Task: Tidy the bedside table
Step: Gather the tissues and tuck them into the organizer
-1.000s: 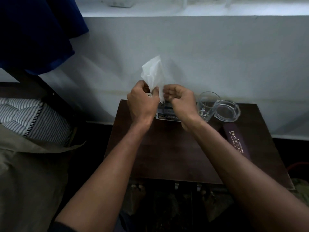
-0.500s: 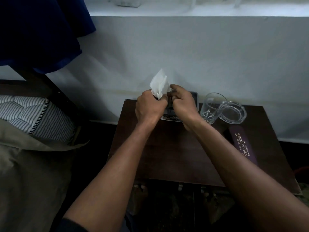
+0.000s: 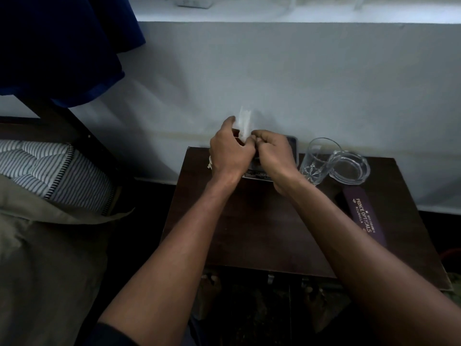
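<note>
A white tissue (image 3: pixel 245 123) sticks up, blurred, between my two hands at the back of the dark wooden bedside table (image 3: pixel 249 228). My left hand (image 3: pixel 230 152) and my right hand (image 3: pixel 272 152) are both closed on the tissue, thumbs nearly touching. Beneath the hands lies a flat tissue box (image 3: pixel 291 146), mostly hidden; only its far right corner and near edge show. A scrap of white paper peeks out below my left hand.
A clear drinking glass (image 3: pixel 318 162) stands right of my right hand, touching a glass ashtray (image 3: pixel 350 168). A purple spectacle case (image 3: pixel 363 216) lies along the table's right side. A bed with a striped mattress (image 3: pixel 42 171) is on the left.
The tissue has been pushed down and gathered; much less of it sticks up. Both hands have closed in together over the box.
</note>
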Demonstrator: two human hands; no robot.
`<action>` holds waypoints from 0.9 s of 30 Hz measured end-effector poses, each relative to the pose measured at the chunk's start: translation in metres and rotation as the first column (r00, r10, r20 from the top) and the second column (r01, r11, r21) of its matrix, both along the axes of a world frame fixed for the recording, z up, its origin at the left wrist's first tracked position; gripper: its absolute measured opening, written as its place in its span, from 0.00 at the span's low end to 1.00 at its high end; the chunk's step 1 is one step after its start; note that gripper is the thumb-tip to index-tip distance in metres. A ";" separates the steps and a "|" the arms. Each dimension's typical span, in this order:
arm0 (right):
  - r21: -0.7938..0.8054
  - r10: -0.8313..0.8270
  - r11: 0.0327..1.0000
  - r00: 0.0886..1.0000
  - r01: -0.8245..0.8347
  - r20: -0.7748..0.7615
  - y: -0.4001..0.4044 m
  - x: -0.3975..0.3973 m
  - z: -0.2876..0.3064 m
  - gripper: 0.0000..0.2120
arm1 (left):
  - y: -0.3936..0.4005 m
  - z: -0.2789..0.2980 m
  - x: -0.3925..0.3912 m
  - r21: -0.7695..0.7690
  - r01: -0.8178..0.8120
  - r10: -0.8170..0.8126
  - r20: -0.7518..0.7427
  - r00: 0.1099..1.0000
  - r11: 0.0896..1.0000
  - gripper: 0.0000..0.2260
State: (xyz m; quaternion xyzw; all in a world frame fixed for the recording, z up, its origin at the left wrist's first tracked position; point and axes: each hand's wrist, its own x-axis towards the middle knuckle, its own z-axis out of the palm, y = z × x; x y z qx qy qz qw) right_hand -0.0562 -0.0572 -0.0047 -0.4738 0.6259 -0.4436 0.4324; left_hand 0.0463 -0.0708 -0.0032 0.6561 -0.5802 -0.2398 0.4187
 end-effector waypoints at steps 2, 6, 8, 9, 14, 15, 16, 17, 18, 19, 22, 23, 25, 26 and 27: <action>-0.011 -0.094 0.996 0.995 0.094 -0.037 -0.004 -0.003 -0.004 0.15 | 0.000 0.001 0.001 0.063 0.041 -0.037 -0.059 0.998 0.997 0.38; -0.032 -0.150 0.988 0.988 0.149 -0.031 -0.003 -0.007 -0.001 0.23 | -0.001 -0.003 0.002 0.032 0.081 -0.080 -0.017 0.997 0.996 0.37; -0.060 -0.154 0.987 0.986 0.151 -0.058 -0.003 -0.010 -0.002 0.25 | 0.001 -0.003 0.002 -0.034 0.068 -0.067 0.038 0.997 0.997 0.34; -0.084 -0.158 0.985 0.984 0.152 -0.081 -0.003 -0.011 -0.002 0.23 | 0.003 -0.004 0.001 -0.086 0.065 -0.059 0.073 0.996 0.994 0.33; -0.284 -0.259 0.941 0.930 0.183 -0.259 0.003 -0.025 0.009 0.13 | 0.014 0.009 -0.023 -0.323 0.125 -0.067 0.186 0.980 0.938 0.20; -0.314 -0.290 0.929 0.913 0.196 -0.287 0.004 -0.031 0.012 0.12 | 0.016 0.011 -0.030 -0.335 0.148 -0.093 0.175 0.980 0.930 0.18; -0.326 -0.313 0.922 0.897 0.208 -0.311 0.005 -0.039 0.016 0.13 | 0.019 0.012 -0.037 -0.329 0.177 -0.129 0.162 0.978 0.928 0.16; -0.315 -0.315 0.926 0.884 0.207 -0.346 0.006 -0.048 0.019 0.14 | 0.020 0.011 -0.044 -0.314 0.210 -0.170 0.149 0.974 0.926 0.16; -0.290 -0.291 0.939 0.872 0.183 -0.394 0.007 -0.059 0.022 0.16 | 0.022 0.010 -0.051 -0.285 0.244 -0.211 0.144 0.967 0.927 0.16; -0.254 -0.246 0.957 0.854 0.140 -0.459 0.009 -0.071 0.024 0.20 | 0.023 0.007 -0.058 -0.247 0.273 -0.244 0.143 0.959 0.930 0.17; -0.059 -0.037 0.998 0.742 -0.003 -0.669 0.017 -0.107 0.025 0.32 | 0.022 0.002 -0.074 -0.129 0.302 -0.280 0.167 0.946 0.945 0.23; 0.026 0.034 0.999 0.703 -0.021 -0.710 0.021 -0.118 0.025 0.36 | 0.021 0.001 -0.080 -0.111 0.302 -0.280 0.177 0.943 0.947 0.24; 0.141 0.126 0.989 0.695 -0.036 -0.708 0.026 -0.135 0.020 0.43 | 0.019 0.000 -0.090 -0.078 0.313 -0.294 0.194 0.936 0.946 0.26; 0.159 0.146 0.986 0.713 -0.048 -0.686 0.026 -0.141 0.017 0.45 | 0.018 -0.001 -0.095 -0.043 0.329 -0.313 0.206 0.927 0.943 0.27; 0.161 0.153 0.985 0.734 -0.060 -0.662 0.026 -0.144 0.013 0.47 | 0.018 0.000 -0.099 -0.002 0.349 -0.340 0.225 0.913 0.937 0.28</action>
